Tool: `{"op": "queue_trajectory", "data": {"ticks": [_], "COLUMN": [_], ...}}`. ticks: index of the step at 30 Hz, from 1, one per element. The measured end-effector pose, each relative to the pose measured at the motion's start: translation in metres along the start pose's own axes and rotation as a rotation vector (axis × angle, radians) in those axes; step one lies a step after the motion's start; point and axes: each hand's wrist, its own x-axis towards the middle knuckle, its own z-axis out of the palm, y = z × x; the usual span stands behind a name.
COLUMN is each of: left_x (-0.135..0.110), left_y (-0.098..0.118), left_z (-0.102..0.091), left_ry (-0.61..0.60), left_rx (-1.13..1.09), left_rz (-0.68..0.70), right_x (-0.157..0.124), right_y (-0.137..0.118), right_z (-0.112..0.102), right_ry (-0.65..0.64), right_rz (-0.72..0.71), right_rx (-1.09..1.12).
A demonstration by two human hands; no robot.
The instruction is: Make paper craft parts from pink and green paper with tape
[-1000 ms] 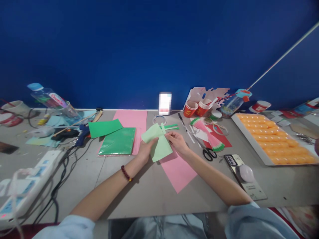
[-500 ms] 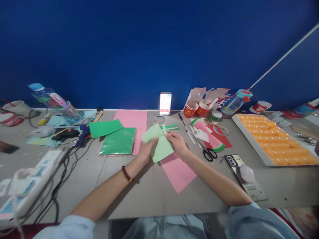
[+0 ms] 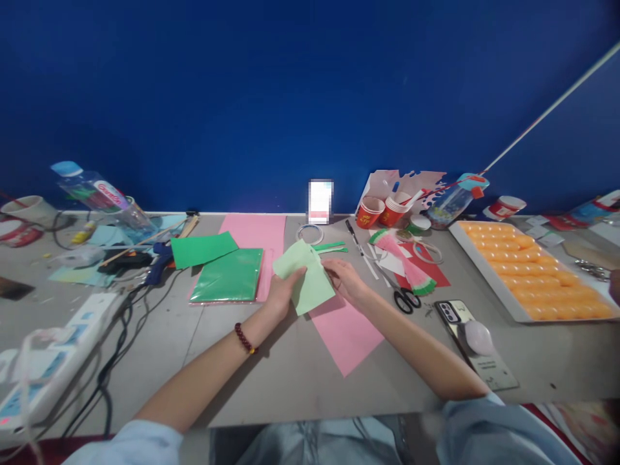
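Note:
My left hand (image 3: 287, 289) grips a sheet of light green paper (image 3: 310, 290), thumb on top and the other fingers hidden beneath it. At the sheet's upper right edge my right hand (image 3: 345, 278) is closed in a pinch; its fingertips are partly hidden by the paper. Under both lies a pink paper sheet (image 3: 346, 339), flat on the table. Just beyond the light green sheet are green paper strips (image 3: 332, 247) and a roll of clear tape (image 3: 309, 234).
Left of my hands are a green paper pack (image 3: 227, 278), a green sheet (image 3: 203, 249), a glue gun (image 3: 159, 263) and a power strip (image 3: 62, 352). To the right lie scissors (image 3: 405, 299), a watermelon-patterned piece (image 3: 404, 261), a phone (image 3: 477, 345), red cups (image 3: 371, 213) and a tray of orange balls (image 3: 533, 271).
The narrow light green strip that stood up by my right fingertips no longer shows there. My right fingers have shifted slightly down at the paper's edge; my left hand keeps its grip.

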Motion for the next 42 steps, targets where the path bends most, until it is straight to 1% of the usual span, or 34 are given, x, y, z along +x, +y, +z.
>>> {"op": "queue_trajectory", "data": {"ticks": [2, 5, 8, 18, 31, 36, 39, 42], "left_x": [-0.001, -0.002, -0.003, 0.001, 0.003, 0.001, -0.002, -0.003], "left_y": [0.001, 0.003, 0.004, -0.003, -0.007, -0.005, -0.001, 0.002], "left_z": [0.001, 0.002, 0.003, -0.001, -0.003, 0.0, 0.002, 0.003], "left_ry": [0.0, 0.011, 0.006, 0.003, -0.011, 0.044, 0.026, -0.026], "left_rx": [0.0, 0.016, 0.004, 0.062, 0.06, 0.058, 0.013, -0.051], "left_rz": [-0.003, -0.02, -0.014, 0.031, 0.051, 0.035, 0.04, 0.029], "right_x": [0.001, 0.002, 0.004, 0.008, 0.005, 0.004, 0.003, 0.002], "right_y": [0.0, 0.004, 0.008, 0.013, 0.018, 0.017, 0.016, 0.015], "right_z": [-0.001, 0.0, 0.001, -0.004, 0.003, 0.005, 0.005, 0.005], "right_ry": [0.012, 0.073, 0.108, 0.119, 0.256, 0.269, 0.254, 0.22], "right_rz": [0.009, -0.002, -0.02, -0.029, -0.065, -0.059, -0.052, -0.08], "right_rx": [-0.008, -0.007, 0.0, -0.027, -0.03, -0.004, 0.011, 0.008]}}
